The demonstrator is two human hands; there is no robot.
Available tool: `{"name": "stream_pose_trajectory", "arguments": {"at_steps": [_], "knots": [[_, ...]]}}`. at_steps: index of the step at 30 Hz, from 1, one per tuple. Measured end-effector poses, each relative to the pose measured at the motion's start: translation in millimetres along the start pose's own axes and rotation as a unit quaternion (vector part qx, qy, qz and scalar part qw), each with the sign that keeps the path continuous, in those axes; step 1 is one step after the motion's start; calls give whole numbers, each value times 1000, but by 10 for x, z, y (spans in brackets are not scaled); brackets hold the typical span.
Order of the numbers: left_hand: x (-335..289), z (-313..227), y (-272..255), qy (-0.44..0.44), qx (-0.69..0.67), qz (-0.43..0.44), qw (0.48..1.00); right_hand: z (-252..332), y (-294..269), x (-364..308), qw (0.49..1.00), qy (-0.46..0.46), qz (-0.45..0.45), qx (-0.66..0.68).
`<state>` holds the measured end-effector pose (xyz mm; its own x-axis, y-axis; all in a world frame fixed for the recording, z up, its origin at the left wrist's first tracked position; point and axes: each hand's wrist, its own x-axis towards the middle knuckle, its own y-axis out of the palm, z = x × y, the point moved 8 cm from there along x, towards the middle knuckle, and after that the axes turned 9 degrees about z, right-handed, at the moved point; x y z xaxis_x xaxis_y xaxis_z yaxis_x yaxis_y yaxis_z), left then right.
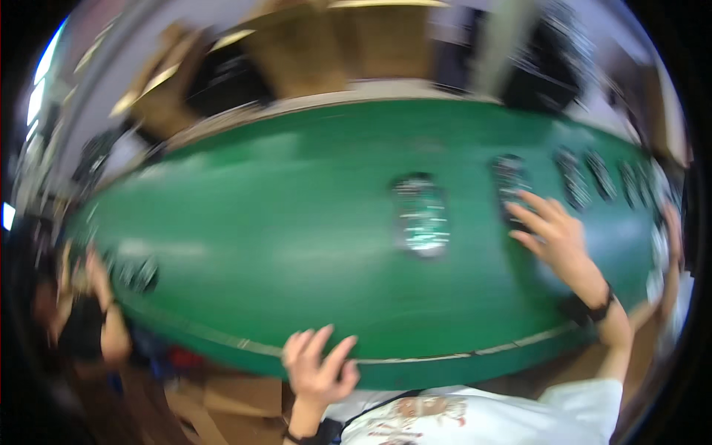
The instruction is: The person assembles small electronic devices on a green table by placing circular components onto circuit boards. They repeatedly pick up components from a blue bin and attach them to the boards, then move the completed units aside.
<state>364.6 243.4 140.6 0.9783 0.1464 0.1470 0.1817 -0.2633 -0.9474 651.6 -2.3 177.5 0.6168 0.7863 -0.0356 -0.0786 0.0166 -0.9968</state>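
Note:
My right hand (552, 233) reaches over the green table with its fingers spread. Its fingertips overlap the lower part of a dark, shiny oblong piece (509, 172); whether they touch it I cannot tell. To the left of that hand lies another oblong piece (422, 215), dark at the far end and glossy with green and silver glints. Motion blur hides the exact kind of these pieces. My left hand (319, 367) hovers by the table's near edge, fingers apart and holding nothing.
More dark oblong pieces (572, 178) line the right side of the green table (259, 222). Several small dark items (139, 274) sit at the left end, beside a co-worker's hand (96, 274). Another person's arm (671, 252) shows far right. Cardboard boxes (297, 52) stand beyond the table.

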Motion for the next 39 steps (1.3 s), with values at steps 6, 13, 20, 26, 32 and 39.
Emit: {"name": "stream_pose_trajectory", "arguments": {"at_steps": [6, 13, 20, 26, 32, 39], "knots": [[183, -21, 154, 80, -118, -129, 981, 270, -280, -5, 993, -110, 33, 18], [-343, -323, 381, 27, 19, -239, 971, 2173, -297, 94, 856, -446, 263, -14], [-1551, -130, 198, -210, 44, -350, 912, 3324, -104, -247, 670, -655, 344, -67], [-3017, -1, 1049, -528, -17, -294, 797, 4800, 402, -693, 599, -711, 337, -147], [-3945, -68, 2072, -705, -91, -180, 680, 5649, 1297, -1125, 505, -822, 192, -183], [-4721, -561, 3209, -819, -120, -111, 550, 5884, 1833, -859, 497, -821, 180, -216]]}}
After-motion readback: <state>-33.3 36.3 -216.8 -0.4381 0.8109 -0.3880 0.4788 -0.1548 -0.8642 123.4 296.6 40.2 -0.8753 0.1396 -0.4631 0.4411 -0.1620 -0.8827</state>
